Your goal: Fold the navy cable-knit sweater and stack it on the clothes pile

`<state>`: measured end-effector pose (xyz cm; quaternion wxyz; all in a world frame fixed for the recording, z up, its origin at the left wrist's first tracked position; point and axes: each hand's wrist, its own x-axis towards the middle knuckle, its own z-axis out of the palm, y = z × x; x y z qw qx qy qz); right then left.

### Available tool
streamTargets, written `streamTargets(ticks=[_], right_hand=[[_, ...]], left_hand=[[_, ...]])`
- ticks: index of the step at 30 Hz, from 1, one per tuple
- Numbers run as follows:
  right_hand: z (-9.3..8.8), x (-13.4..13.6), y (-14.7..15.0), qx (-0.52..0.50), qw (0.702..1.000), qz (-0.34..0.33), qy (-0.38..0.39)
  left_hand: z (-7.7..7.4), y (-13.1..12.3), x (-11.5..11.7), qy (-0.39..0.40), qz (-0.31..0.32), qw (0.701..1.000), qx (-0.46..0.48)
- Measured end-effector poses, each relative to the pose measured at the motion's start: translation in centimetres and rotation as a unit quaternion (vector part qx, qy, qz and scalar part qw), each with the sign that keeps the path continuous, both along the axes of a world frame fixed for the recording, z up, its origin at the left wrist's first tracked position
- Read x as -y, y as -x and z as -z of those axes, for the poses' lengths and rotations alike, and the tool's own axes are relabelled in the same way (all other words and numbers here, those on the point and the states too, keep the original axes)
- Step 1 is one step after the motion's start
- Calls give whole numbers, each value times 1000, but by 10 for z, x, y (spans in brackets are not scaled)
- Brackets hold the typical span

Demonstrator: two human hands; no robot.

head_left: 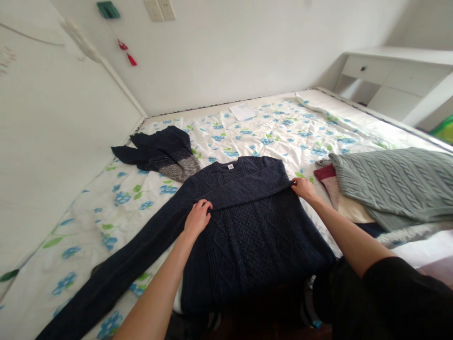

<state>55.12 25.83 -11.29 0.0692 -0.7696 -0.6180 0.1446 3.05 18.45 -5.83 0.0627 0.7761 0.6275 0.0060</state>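
Note:
A navy cable-knit sweater (244,236) lies spread on the bed, its neckline with a small white label facing away from me. One sleeve is folded straight across the chest. My left hand (198,216) pinches the cuff end of that sleeve near the sweater's left side. At the fold by the right shoulder, my right hand (303,187) grips the knit between thumb and fingers. The other sleeve (120,264) stretches out toward the lower left. The sweater's hem hangs at the bed's near edge.
A dark and grey knit garment (170,151) lies crumpled at the back left. Folded clothes, topped by a grey-green cable sweater (396,184), are stacked at the right. White paper (242,112) rests on the floral sheet (269,137) near the wall. A white desk (396,75) stands beyond.

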Motion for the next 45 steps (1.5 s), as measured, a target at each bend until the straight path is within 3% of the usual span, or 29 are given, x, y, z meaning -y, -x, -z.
streamTargets(ticks=[4,8,16,19,21,26,30,33,37,45], right_hand=[[0,0,-2,-1,1000,23,-17],[1,1,-1,4,1000,3,-6],[5,-2,-10,1,996,-93,11],[2,-2,-10,22,994,-105,28],[-1,-2,-4,27,994,-101,-8],[0,-1,32,-22,974,-187,-122],[16,4,51,-29,969,-241,-34],[30,10,48,-16,973,-230,30],[43,19,38,9,982,-181,56],[52,37,51,38,987,-148,56]], left_hand=[[-10,-7,0,-31,-20,998,-41],[-22,-7,-3,-77,-49,993,-78],[-28,10,-13,141,-81,984,-77],[-31,15,-16,161,-82,980,-85],[-31,12,-15,131,-71,984,-93],[-16,1,-12,50,11,997,-51],[7,7,-14,163,68,984,-16],[20,20,-16,218,63,974,-7],[24,29,-14,249,59,967,-9],[26,1,21,190,-24,981,-23]])
